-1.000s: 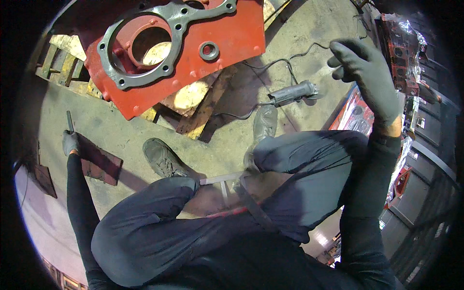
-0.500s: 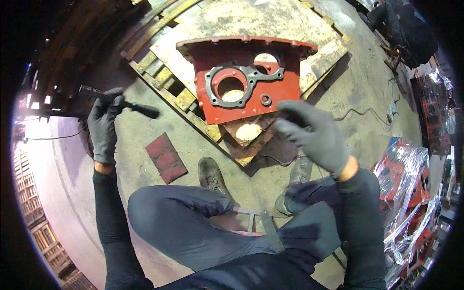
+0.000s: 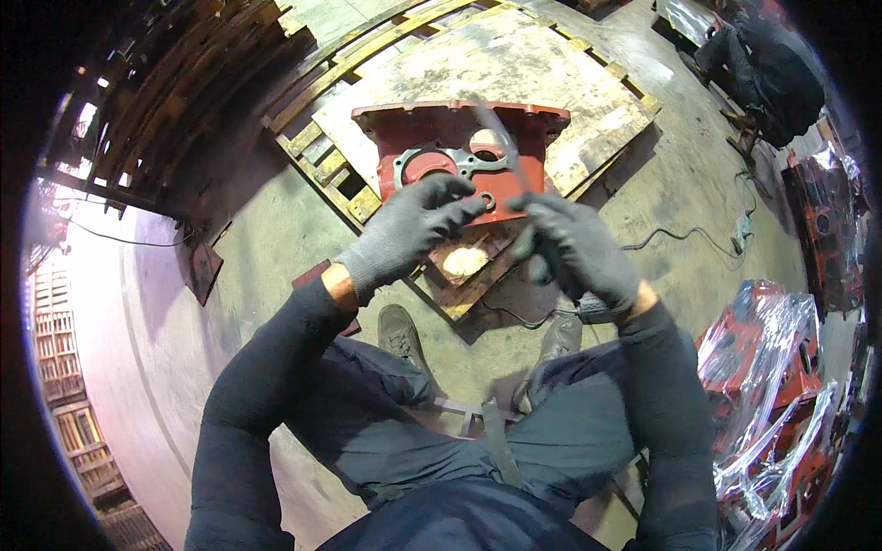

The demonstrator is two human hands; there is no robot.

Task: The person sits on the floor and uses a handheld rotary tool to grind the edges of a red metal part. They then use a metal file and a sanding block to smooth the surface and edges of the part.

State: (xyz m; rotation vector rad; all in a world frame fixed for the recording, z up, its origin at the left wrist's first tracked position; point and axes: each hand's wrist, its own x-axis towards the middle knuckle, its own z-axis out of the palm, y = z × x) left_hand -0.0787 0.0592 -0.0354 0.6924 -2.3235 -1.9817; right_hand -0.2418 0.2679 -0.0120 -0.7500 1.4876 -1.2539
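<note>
Fingers of the grey-gloved left hand (image 3: 400, 233) curl loosely, apparently empty; just beyond them sits a red, hole-bored metal casting (image 3: 441, 131); rightward, right-hand fingers (image 3: 548, 209) grip a slim, blurred grey tool (image 3: 504, 138), seemingly being positioned, which calls for steady control.

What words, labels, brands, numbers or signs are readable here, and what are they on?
None can be read.
Red metal part: no lettering I can make out.
Tool in the right hand: too blurred to tell.
Plastic-wrapped red parts: too small and shiny to tell.
</note>
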